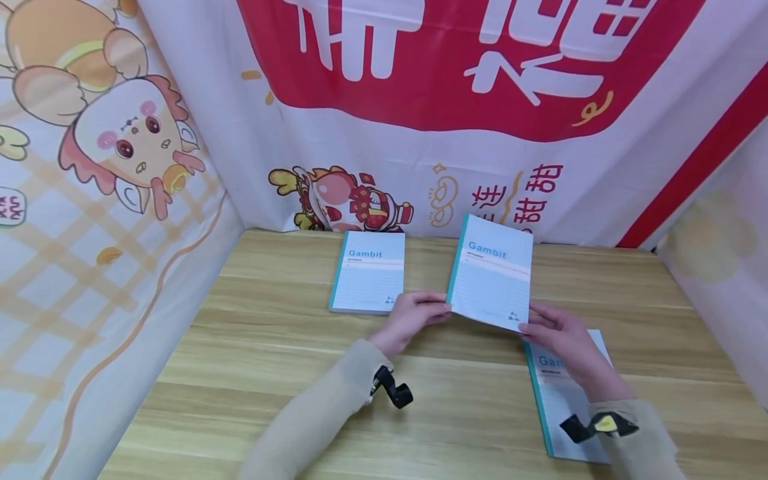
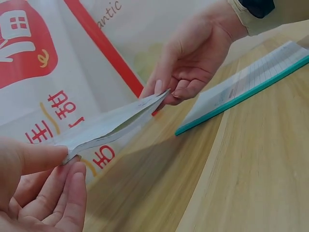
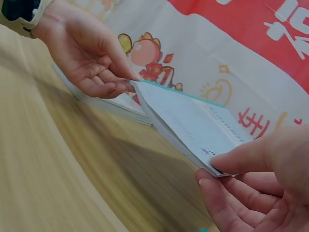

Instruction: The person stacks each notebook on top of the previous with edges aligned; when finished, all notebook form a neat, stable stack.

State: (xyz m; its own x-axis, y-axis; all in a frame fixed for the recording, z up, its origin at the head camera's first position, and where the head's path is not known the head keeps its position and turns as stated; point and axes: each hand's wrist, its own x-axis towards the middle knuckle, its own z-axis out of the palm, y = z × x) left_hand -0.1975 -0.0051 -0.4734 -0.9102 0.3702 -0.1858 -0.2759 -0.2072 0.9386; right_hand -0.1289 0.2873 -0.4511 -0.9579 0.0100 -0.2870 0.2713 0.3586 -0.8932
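Note:
A light blue notebook point(image 1: 492, 273) with a teal spine and "Gambit" on its cover is held up off the table, tilted, between both hands. My left hand point(image 1: 414, 317) pinches its lower left corner between thumb and fingers. At the lower right corner, my right hand point(image 1: 561, 337) pinches it the same way, thumb on top, as the right wrist view shows. A second, similar notebook point(image 1: 369, 270) lies flat at the back left, near my left hand. Under my right forearm lies a third notebook point(image 1: 546, 393), partly hidden by that hand and wrist.
The wood-grain table point(image 1: 288, 373) meets a hanging white and red printed cloth point(image 1: 372, 153) at its back edge. Another printed cloth point(image 1: 120, 280) hangs along the left side, and a pale one point(image 1: 714, 267) on the right.

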